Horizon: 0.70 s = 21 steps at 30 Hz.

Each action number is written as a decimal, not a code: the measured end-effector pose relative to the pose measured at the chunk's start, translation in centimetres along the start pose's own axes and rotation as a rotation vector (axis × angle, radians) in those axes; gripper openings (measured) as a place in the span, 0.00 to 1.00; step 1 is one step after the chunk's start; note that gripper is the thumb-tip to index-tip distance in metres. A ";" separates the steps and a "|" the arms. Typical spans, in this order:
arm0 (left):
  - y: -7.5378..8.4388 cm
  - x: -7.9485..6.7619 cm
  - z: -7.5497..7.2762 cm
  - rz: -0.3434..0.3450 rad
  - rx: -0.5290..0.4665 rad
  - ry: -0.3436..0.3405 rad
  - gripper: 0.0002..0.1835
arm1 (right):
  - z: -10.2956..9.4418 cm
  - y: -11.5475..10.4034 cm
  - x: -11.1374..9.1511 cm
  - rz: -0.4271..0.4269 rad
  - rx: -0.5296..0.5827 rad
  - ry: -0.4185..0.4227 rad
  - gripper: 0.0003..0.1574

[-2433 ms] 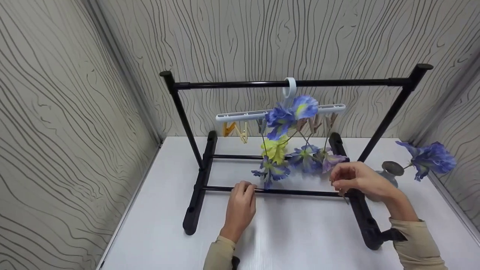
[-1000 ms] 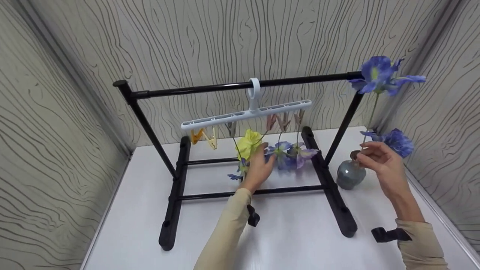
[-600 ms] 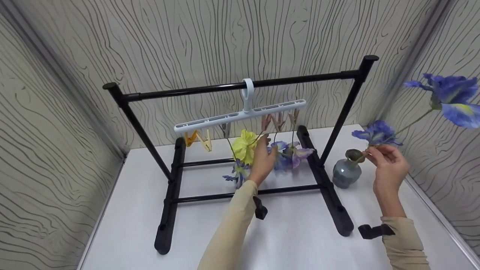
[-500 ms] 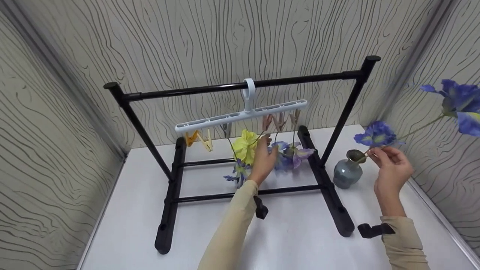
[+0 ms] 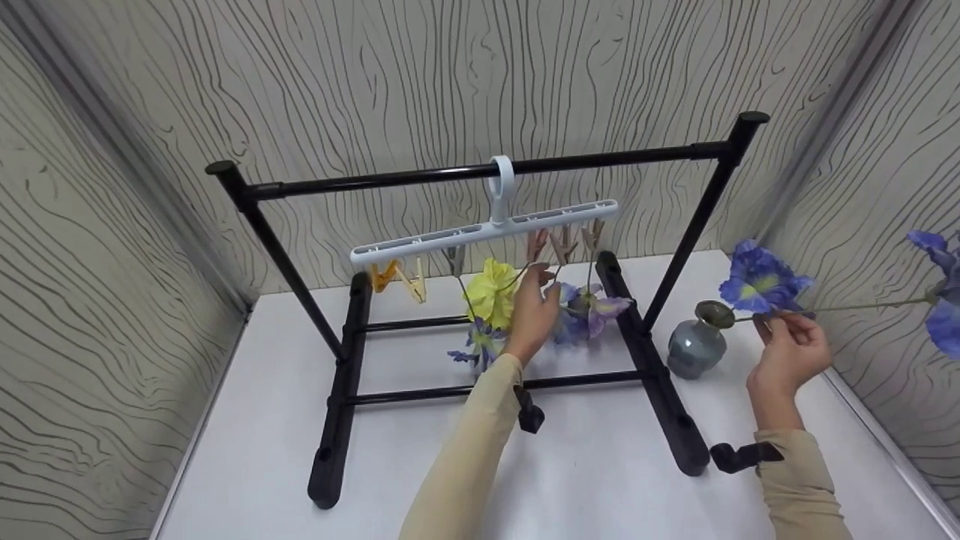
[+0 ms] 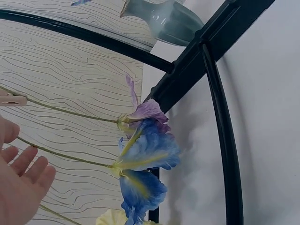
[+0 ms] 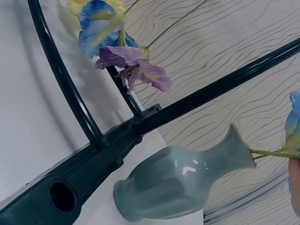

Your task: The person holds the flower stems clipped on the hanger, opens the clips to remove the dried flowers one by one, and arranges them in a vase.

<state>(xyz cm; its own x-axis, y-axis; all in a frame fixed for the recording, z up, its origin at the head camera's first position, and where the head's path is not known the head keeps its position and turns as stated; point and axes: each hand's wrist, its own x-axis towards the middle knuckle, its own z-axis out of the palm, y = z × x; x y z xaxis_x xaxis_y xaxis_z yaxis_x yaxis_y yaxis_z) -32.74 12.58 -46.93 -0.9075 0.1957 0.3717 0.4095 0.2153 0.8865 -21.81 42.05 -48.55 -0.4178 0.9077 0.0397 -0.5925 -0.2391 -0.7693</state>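
Right hand point(image 5: 791, 352) pinched on the stem point(image 5: 870, 305) of a blue flower — just beside the vase point(image 5: 696, 349). Long axis near level; bloom point(image 5: 945, 326) points rightward, away from the vase. Left hand point(image 5: 532, 315) beside a hanging stem point(image 6: 70, 155) — grip undeterminable.

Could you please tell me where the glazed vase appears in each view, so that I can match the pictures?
Head: the glazed vase stands right of centre, just right of the rack's right foot bar.
Left wrist: at the top edge, near the middle, shown sideways and partly cut off.
Right wrist: in the lower middle, shown sideways, its mouth toward the right.
Shared landmark: the purple flower, visible in all three views.
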 end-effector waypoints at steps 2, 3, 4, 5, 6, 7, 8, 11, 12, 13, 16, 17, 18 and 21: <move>0.0 0.0 0.2 0.006 0.009 0.009 0.16 | -0.2 0.4 0.2 0.008 0.020 0.009 0.08; 0.0 0.0 0.2 0.007 0.010 0.011 0.16 | -0.3 0.6 0.2 0.014 0.019 0.009 0.09; 0.0 0.0 0.3 0.005 0.011 0.009 0.16 | -0.5 0.8 0.3 0.021 0.012 0.009 0.09; 0.0 -0.1 0.3 -0.001 0.004 -0.001 0.16 | -0.6 1.0 0.3 0.031 0.005 0.009 0.10; 0.1 -0.1 0.4 -0.004 0.002 -0.008 0.16 | -0.7 1.2 0.3 0.042 -0.004 0.009 0.10; 0.1 -0.2 0.4 -0.006 0.001 -0.015 0.16 | -0.7 1.5 0.3 0.050 -0.019 0.006 0.10; 0.1 -0.2 0.4 -0.003 0.000 -0.019 0.15 | -0.7 1.7 0.2 0.057 -0.044 -0.001 0.11; 0.1 -0.3 0.4 0.029 0.018 -0.011 0.10 | -0.6 2.2 0.1 0.061 -0.102 -0.031 0.11; 0.0 -0.3 0.4 0.040 0.028 -0.004 0.08 | -0.5 2.3 0.2 0.057 -0.118 -0.043 0.11; 0.0 -0.3 0.5 0.051 0.035 0.001 0.06 | -0.5 2.4 0.2 0.048 -0.138 -0.056 0.10; -0.1 -0.6 0.5 0.067 0.041 0.010 0.03 | -0.5 2.6 0.4 0.021 -0.150 -0.065 0.08; -0.1 -0.7 0.5 0.068 0.040 0.009 0.03 | -0.5 2.5 0.5 0.012 -0.146 -0.062 0.08; -0.1 -0.7 0.5 0.072 0.035 0.008 0.04 | -0.5 2.5 0.6 -0.001 -0.146 -0.057 0.08; 0.0 -0.9 0.4 0.080 0.015 0.018 0.05 | -0.5 2.5 0.8 -0.021 -0.127 -0.042 0.09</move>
<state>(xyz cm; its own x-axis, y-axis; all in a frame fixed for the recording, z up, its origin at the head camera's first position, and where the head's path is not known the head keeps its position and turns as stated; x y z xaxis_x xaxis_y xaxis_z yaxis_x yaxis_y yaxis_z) -31.90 12.78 -47.41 -0.8732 0.1956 0.4464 0.4822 0.2142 0.8495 -23.31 42.34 -50.73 -0.4360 0.8962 0.0815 -0.5108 -0.1720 -0.8423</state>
